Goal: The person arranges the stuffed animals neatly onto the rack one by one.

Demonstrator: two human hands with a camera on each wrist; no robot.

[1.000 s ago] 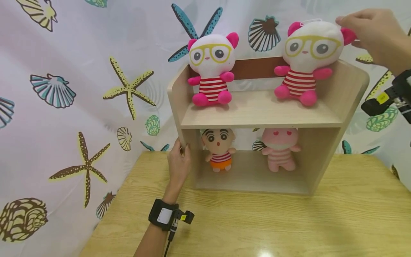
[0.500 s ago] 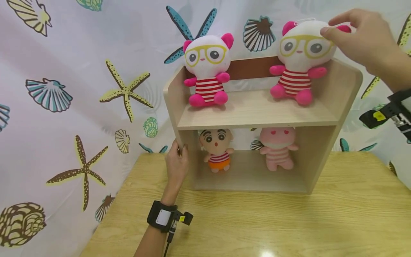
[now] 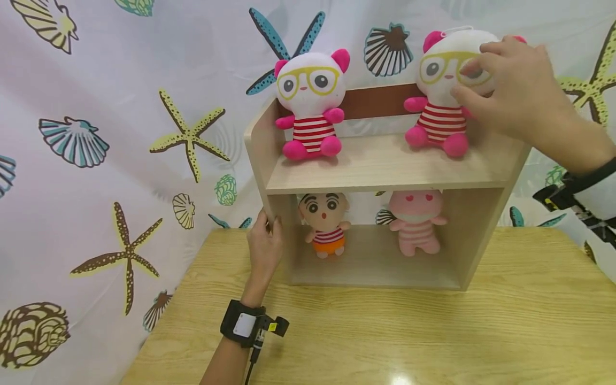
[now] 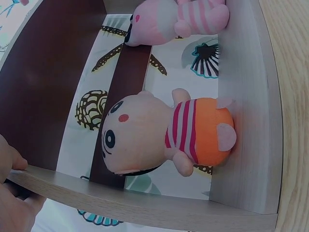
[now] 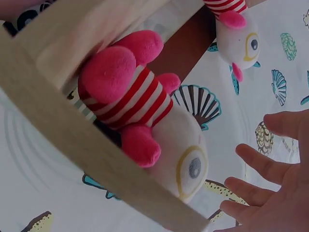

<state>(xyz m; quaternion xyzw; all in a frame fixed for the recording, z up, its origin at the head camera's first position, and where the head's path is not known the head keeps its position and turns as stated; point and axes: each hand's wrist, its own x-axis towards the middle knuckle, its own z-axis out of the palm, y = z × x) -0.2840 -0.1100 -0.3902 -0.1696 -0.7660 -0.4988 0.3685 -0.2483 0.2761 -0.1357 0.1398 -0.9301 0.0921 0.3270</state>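
Observation:
My left hand (image 3: 266,248) grips the left side panel of a pale two-tier wooden shelf (image 3: 385,188); in the left wrist view the panel's edge runs between the thumb and the other fingers. In front of the right-hand panda plush (image 3: 443,125), with yellow glasses and a striped body, is my right hand (image 3: 520,93). Its fingers are spread in the right wrist view, with a gap to the toy, and it hides part of the toy's head in the head view. A matching panda plush (image 3: 315,131) sits at the left of the top tier.
On the lower tier sit a boy doll (image 3: 329,235) in orange shorts and a pink striped plush (image 3: 417,224) with heart eyes. The shelf stands on a wood-grain table (image 3: 375,331). Behind hangs a cloth (image 3: 120,176) printed with shells and starfish.
My right hand has moved left and down, from beside the right panda's ear to in front of its face. My left hand keeps its grip on the shelf. The toys look unmoved.

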